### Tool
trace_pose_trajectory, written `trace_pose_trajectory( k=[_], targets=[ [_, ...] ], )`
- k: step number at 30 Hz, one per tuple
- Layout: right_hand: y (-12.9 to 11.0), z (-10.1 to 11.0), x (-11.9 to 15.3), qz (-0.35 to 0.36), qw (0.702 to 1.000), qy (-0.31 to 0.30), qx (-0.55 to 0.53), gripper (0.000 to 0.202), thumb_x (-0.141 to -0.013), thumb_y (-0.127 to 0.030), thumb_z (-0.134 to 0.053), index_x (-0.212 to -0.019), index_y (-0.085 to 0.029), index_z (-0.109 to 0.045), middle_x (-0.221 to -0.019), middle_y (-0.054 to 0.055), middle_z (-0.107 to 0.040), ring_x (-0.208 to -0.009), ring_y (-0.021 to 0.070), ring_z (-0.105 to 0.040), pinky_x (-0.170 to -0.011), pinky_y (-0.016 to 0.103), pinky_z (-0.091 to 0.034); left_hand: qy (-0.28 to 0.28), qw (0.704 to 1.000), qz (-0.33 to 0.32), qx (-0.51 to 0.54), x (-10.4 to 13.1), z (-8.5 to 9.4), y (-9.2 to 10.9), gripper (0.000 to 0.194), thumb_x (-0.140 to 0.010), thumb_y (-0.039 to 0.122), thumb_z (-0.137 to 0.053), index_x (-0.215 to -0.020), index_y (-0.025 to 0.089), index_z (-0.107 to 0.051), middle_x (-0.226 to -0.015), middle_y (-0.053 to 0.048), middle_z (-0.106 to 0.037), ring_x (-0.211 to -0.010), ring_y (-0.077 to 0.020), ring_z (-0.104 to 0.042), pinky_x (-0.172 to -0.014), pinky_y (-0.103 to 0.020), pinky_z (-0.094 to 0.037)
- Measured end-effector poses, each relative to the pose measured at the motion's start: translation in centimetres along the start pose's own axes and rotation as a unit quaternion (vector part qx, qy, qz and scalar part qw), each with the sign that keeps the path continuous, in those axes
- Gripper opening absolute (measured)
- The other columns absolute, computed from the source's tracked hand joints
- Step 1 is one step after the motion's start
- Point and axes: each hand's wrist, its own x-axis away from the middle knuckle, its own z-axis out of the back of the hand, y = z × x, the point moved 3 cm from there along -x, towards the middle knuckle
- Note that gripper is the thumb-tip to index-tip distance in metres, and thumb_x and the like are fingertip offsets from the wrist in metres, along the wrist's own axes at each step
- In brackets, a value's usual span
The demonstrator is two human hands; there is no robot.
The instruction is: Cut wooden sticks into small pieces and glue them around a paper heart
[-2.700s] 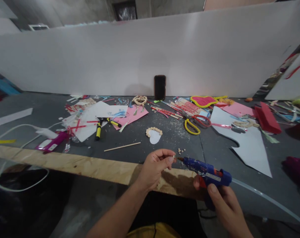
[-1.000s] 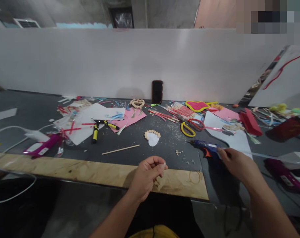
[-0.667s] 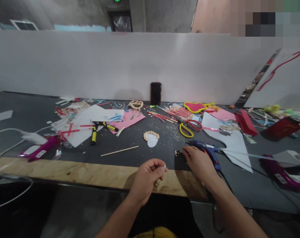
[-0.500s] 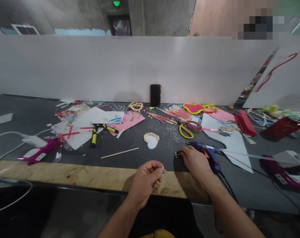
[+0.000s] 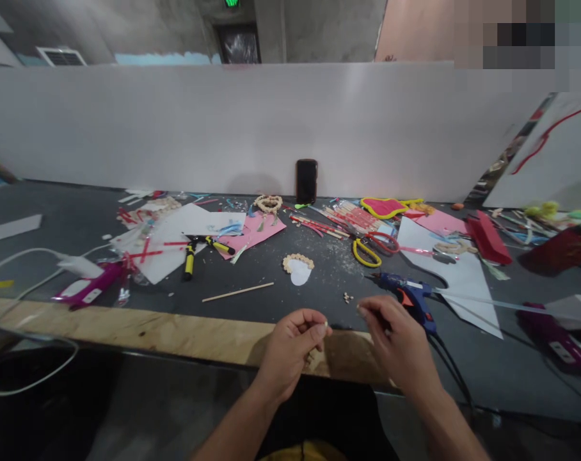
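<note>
My left hand [image 5: 297,342] is closed in a pinch near the table's front edge, with a tiny pale wooden piece [image 5: 326,324] at its fingertips. To its right, my right hand [image 5: 391,330] also pinches a small pale piece [image 5: 358,308], apart from the left hand. A little pile of wooden bits [image 5: 348,298] lies just beyond the right fingertips. Farther in, a white paper heart [image 5: 300,273] lies flat, its upper edge lined with small wooden pieces [image 5: 290,259]. The blue glue gun [image 5: 405,293] rests beside my right hand, nozzle pointing left.
A thin wooden stick [image 5: 237,292] lies left of the heart. Yellow-and-black pliers [image 5: 189,259] rest on white paper. Scissors with yellow and red handles [image 5: 367,253] lie behind the glue gun. A phone [image 5: 306,181] leans on the white partition [image 5: 199,128]. A red can [image 5: 562,250] stands far right.
My right hand has lifted off the pile of wooden bits and drawn back toward me, with a small piece in its fingertips. The left hand keeps its pinch. The view has shifted slightly.
</note>
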Motion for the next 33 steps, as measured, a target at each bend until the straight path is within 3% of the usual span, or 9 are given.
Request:
trace_pose_trajectory(
  k=[3,7,20,29,33],
  targets=[
    [-2.2,0.3,2.0,0.042,0.993,0.053,-0.099,0.01,-0.087,-0.021,-0.048,-0.089,-0.022,-0.058,-0.084,0.004,-0.064,-0.081,0.0153,-0.061,-0.072,0.026,-0.048,-0.011,1.0,-0.004,0.003,0.1,-0.5,-0.2,0.017,-0.068,0.024,-0.074,-0.077,0.014,-0.065,-0.065,-0.001,-0.065,-0.056,-0.006,-0.05,-0.057,-0.016,-0.038],
    [-3.5,-0.1,3.1,0.046,0.99,0.071,-0.111,0.011,-0.085,-0.017,-0.05,-0.091,-0.023,-0.057,-0.084,0.004,-0.064,-0.081,0.0151,-0.061,-0.072,0.026,-0.049,-0.022,1.0,-0.009,0.011,0.3,-1.0,-0.3,0.015,-0.069,0.023,-0.074,-0.077,0.015,-0.065,-0.064,0.0,-0.063,-0.059,-0.0063,-0.052,-0.059,-0.016,-0.039],
    [-3.7,-0.4,3.7,0.046,0.989,0.093,-0.101,0.012,-0.085,-0.017,-0.052,-0.091,-0.023,-0.06,-0.083,0.003,-0.066,-0.079,0.0149,-0.062,-0.072,0.026,-0.05,-0.018,1.0,-0.016,-0.012,1.0,-1.2,-0.8,0.016,-0.067,0.024,-0.076,-0.076,0.014,-0.067,-0.064,0.001,-0.062,-0.058,-0.0059,-0.05,-0.057,-0.016,-0.04],
    [-3.5,-0.6,3.7,0.041,0.988,0.085,-0.122,0.014,-0.085,-0.018,-0.052,-0.092,-0.022,-0.063,-0.082,0.003,-0.066,-0.076,0.0149,-0.063,-0.068,0.025,-0.051,-0.013,0.995,-0.049,-0.086,1.0,-0.7,-1.1,0.014,-0.069,0.025,-0.073,-0.075,0.014,-0.069,-0.067,0.0,-0.064,-0.061,-0.0078,-0.053,-0.061,-0.019,-0.043],
    [-3.2,-0.7,4.0,0.038,0.987,0.08,-0.133,0.019,-0.084,-0.017,-0.053,-0.1,-0.023,-0.061,-0.087,0.002,-0.067,-0.079,0.0139,-0.063,-0.07,0.023,-0.051,-0.012,0.995,-0.05,-0.089,1.0,-0.7,-1.1,0.016,-0.07,0.028,-0.073,-0.077,0.014,-0.068,-0.066,0.001,-0.064,-0.061,-0.0083,-0.054,-0.061,-0.019,-0.044]
  ],
)
